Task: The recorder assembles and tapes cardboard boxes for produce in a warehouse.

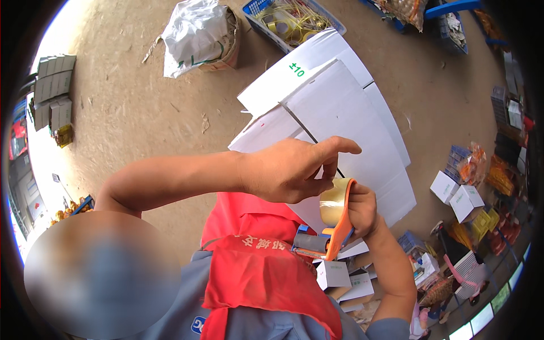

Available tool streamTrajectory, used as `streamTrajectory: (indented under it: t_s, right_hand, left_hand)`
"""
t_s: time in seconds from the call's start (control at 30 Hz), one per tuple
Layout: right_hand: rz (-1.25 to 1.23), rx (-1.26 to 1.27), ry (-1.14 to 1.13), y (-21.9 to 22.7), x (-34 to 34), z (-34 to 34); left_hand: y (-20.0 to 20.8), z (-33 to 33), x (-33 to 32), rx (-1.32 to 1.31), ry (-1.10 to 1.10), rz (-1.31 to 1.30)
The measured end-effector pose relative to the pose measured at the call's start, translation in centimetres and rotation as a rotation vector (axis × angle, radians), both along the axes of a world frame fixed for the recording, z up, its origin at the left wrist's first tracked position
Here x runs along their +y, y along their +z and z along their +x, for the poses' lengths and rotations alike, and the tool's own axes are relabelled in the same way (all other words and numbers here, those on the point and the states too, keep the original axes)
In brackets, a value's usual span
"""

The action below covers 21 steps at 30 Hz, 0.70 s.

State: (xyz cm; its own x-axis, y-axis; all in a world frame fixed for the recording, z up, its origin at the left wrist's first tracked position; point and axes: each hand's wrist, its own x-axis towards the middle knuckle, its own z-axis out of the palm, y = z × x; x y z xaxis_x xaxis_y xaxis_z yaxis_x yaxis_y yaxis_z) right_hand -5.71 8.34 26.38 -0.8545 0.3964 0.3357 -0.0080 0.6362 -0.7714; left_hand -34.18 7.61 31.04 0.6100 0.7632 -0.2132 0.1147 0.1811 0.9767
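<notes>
Orange plastic tape-dispenser [340, 235], clasped by right hand [362, 209] near white cardboard carton [354, 116], could be knocked by half-curled left hand [286, 171]—hold unclear.

White carton [362, 122]: green characters [296, 69] on far end. Near side of carton: white lettering [263, 242] on red apron [260, 277], blue badge [198, 324] on shirt [255, 324]. Right of carton: green-printed box [467, 203].

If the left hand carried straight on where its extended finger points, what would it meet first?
Most likely the white carton: its panel lies directly past the left hand in the picture. Depth is unclear, so the hand might pass above it without touching.
</notes>
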Motion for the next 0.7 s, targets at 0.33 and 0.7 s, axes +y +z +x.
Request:
streamTrajectory:
  t_s: [0.33,0.7]
  right_hand:
    - [-0.350,0.005,-0.051,0.7,1.0,-0.5]
    - [-0.599,0.007,-0.081,0.9,1.5,-0.1]
  left_hand:
    - [-0.5,0.6,0.7,-0.087,0.133,-0.077]
    - [1.1,-1.0,1.5,-0.083,0.203,-0.203]
